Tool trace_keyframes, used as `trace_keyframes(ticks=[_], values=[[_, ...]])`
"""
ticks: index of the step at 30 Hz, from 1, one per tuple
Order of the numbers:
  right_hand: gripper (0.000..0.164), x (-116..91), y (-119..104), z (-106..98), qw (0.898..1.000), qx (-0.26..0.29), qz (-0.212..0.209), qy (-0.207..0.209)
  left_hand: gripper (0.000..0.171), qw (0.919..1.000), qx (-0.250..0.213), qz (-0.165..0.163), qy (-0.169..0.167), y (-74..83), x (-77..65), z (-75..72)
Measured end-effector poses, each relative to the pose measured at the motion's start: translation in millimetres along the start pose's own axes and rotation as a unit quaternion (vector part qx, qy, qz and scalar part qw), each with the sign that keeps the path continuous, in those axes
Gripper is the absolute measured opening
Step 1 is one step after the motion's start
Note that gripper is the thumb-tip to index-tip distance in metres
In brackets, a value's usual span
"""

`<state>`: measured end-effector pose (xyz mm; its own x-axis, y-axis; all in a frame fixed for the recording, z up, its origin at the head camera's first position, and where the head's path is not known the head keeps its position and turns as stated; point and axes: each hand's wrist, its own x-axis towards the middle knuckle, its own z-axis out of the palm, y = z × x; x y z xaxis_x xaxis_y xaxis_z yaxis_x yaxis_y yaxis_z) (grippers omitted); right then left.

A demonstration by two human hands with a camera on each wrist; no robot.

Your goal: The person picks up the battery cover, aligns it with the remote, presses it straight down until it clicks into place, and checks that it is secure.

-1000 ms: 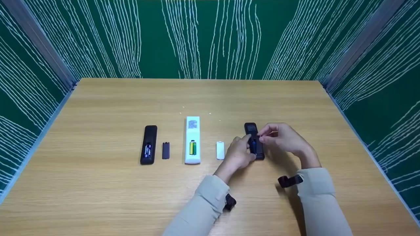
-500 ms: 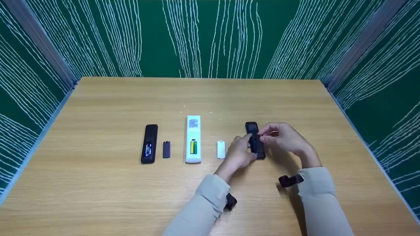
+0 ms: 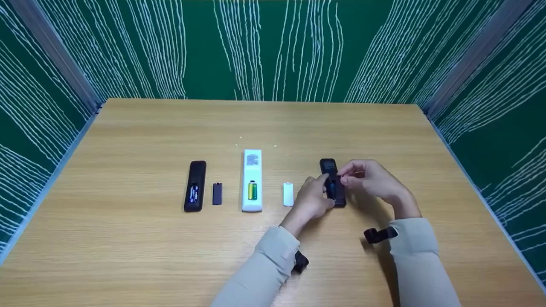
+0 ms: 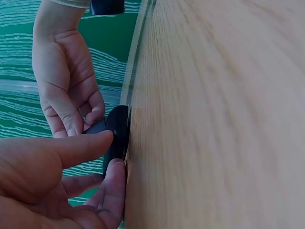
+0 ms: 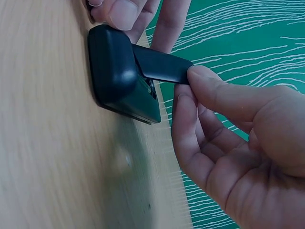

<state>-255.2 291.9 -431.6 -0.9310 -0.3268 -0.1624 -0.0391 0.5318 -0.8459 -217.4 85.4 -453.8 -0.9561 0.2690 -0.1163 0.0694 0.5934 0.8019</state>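
A black remote control (image 3: 328,164) lies on the right part of the table, back side up. My left hand (image 3: 311,198) grips it, with thumb and fingers on its body. Between the thumb and fingers of my right hand (image 3: 375,183) is a black battery cover (image 5: 167,66), pinched at its free end. In the right wrist view the cover sticks out at an angle from the remote's back, its other end still touching the remote, and a gap shows beneath it. The inside of the battery compartment is mostly hidden.
A white remote (image 3: 252,170) with a yellow and a green battery (image 3: 254,192) lies mid-table, a white cover (image 3: 288,194) to its right. Farther left are another black remote (image 3: 196,172) with batteries and a dark cover (image 3: 217,194). Tiny white specks lie behind them.
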Motion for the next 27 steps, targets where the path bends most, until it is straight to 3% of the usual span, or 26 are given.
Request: trace_keyframes(ticks=[10, 27], values=[[0.017, 1.1, 1.4, 1.0, 1.000, -0.004, 0.018, -0.008, 0.077, 1.0000, -0.003, -0.006, -0.004, 0.2, 0.9, 0.7], [0.016, 4.4, 3.1, 6.2, 1.000, -0.026, -0.002, -0.006, 0.077, 1.0000, 0.003, -0.005, -0.001, 0.5, 0.3, 0.7]])
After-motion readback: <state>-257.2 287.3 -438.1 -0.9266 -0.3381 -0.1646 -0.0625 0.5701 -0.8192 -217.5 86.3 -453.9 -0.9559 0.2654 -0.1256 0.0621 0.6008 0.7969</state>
